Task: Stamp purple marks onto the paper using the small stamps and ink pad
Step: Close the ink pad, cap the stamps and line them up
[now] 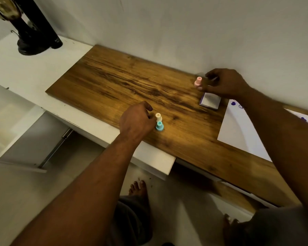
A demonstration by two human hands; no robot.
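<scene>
The cream stamp (158, 117) and teal stamp (159, 126) are standing upright just right of the left hand (137, 120), its fingers curling beside them, while the pink stamp (198, 81) is standing at the fingertips of the right hand (225, 84), either grip being unclear, with the ink pad (210, 101) and paper (238, 132) lying beyond.

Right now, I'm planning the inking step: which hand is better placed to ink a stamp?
Right hand: its fingers are at the small pink stamp, beside the white square ink pad.

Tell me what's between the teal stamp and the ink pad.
Nothing: in the head view, only bare wooden board separates teal stamp and ink pad.
</scene>
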